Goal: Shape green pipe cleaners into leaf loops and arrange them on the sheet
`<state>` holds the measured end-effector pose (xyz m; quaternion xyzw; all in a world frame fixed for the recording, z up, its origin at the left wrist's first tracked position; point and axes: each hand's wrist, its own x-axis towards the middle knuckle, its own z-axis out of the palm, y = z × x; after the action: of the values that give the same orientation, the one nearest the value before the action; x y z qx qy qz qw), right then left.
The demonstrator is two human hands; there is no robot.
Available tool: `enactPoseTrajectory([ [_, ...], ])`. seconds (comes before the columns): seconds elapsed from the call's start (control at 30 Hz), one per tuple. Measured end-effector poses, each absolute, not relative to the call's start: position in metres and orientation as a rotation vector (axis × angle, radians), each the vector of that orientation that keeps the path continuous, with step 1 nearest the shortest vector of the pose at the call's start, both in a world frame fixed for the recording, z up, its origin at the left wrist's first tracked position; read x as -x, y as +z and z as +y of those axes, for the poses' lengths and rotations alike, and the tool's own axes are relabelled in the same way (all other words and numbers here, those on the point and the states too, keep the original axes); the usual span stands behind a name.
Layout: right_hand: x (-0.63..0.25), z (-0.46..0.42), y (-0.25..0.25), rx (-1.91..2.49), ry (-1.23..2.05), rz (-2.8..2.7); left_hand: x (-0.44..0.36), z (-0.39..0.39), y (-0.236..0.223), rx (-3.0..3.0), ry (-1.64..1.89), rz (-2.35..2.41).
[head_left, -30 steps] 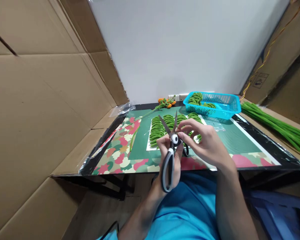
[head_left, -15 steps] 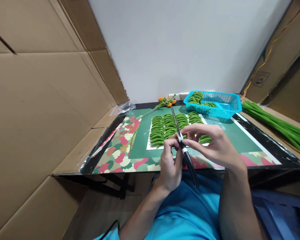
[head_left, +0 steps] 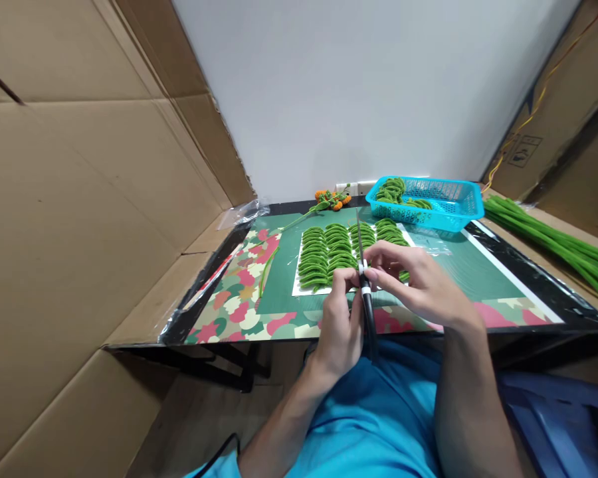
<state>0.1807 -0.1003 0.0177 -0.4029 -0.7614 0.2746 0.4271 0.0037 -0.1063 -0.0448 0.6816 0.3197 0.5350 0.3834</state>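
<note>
A pair of scissors (head_left: 367, 302) with black-and-white handles is turned edge-on to me, its thin metal blades pointing away over the mat. My left hand (head_left: 342, 325) has its fingers curled around the handle side. With thumb and fingertips, my right hand (head_left: 418, 282) pinches the scissors near the white part at the pivot. Just beyond the hands, several rows of short curved green chenille pieces (head_left: 313, 259) lie on a white sheet (head_left: 296, 289). My right hand hides part of the rows on the right.
A blue plastic basket (head_left: 458, 214) at the back right holds more green pieces. Long green chenille stems (head_left: 553, 242) lie at the far right. An orange chenille flower (head_left: 335, 199) rests at the back, and a single green stem (head_left: 266, 272) lies left on the green mat (head_left: 279, 292). Cardboard walls (head_left: 80, 199) enclose the left.
The scissors have turned more upright in view: the blade tips swung right and the handle end swung left. Both hands keep their hold, with only small shifts.
</note>
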Motion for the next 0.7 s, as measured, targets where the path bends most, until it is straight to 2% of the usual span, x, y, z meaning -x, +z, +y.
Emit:
enactPoseTrajectory([
  [0.47, -0.191, -0.093, 0.006, 0.764, 0.92, -1.769, -0.002, -0.11, -0.044, -1.969, 1.303, 0.773],
  [0.7, -0.195, -0.098, 0.011, 0.872, 0.914, -1.773, -0.002, -0.11, -0.041, -1.945, 1.273, 0.817],
])
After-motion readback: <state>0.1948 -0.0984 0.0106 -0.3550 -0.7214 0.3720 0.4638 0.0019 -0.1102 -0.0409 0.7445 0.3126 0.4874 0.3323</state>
